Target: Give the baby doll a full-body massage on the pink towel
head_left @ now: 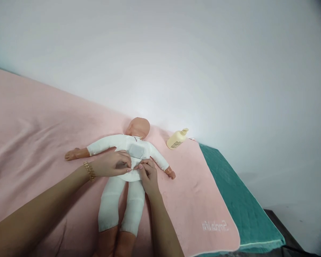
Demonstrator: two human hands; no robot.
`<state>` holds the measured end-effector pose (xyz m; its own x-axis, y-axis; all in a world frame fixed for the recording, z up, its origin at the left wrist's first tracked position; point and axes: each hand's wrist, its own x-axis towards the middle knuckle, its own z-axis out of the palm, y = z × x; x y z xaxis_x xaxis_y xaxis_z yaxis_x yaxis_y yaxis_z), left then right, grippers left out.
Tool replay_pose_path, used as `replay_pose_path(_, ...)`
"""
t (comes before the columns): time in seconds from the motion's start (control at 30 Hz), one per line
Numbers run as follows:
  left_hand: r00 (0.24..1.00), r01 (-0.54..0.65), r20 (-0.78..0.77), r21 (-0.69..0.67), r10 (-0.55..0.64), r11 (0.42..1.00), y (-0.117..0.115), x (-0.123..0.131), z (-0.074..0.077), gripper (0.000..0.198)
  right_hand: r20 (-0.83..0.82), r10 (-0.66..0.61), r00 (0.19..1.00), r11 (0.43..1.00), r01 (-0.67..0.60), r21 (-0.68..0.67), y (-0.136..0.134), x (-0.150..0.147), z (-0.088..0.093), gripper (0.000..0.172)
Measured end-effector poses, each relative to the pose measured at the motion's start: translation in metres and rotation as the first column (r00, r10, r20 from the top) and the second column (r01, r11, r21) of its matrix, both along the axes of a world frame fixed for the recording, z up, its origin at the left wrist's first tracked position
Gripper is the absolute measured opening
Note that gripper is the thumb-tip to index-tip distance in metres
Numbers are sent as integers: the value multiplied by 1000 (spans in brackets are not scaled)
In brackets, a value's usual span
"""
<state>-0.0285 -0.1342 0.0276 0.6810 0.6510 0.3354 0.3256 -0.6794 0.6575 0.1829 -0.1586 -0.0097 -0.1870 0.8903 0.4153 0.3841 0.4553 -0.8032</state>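
A baby doll (133, 175) with a white cloth body lies with its arms spread and its legs towards me; no facial features show on its head. A grey rectangular panel (136, 151) sits on its upper torso. Just below that panel, my left hand (116, 163) is closed, its fingertips pinching white cloth at the doll's waist. Close beside it, my right hand (149, 175) has thumb and forefinger pressed together on the same cloth. The fingers partly cover the spot they hold, so the cloth's edge there is hard to make out.
Beyond the doll's arm on the right, a pale yellow pump bottle (177, 139) leans on the pink blanket (192, 200). A green mattress (240, 200) shows past the blanket's right edge. Behind everything rises a white wall (176, 64).
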Motion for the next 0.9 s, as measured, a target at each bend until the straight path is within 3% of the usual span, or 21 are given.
replay_pose_path(0.23,995,-79,71,46,76,996,6,-3,-7,23,-34,-11,999,1000,12,24,3,1,-1,23)
replay_pose_path(0.47,995,-81,59,4,80,997,7,-1,-6,23,31,-29,999,999,29,-13,5,-1,-3,23)
replay_pose_path(0.77,995,-69,79,52,65,996,22,-8,-24,24,70,-89,994,996,90,-5,4,-2,-4,16)
replay_pose_path(0.9,993,-96,62,8,95,995,21,-7,-23,25,66,-77,995,996,80,-40,6,-1,-3,18)
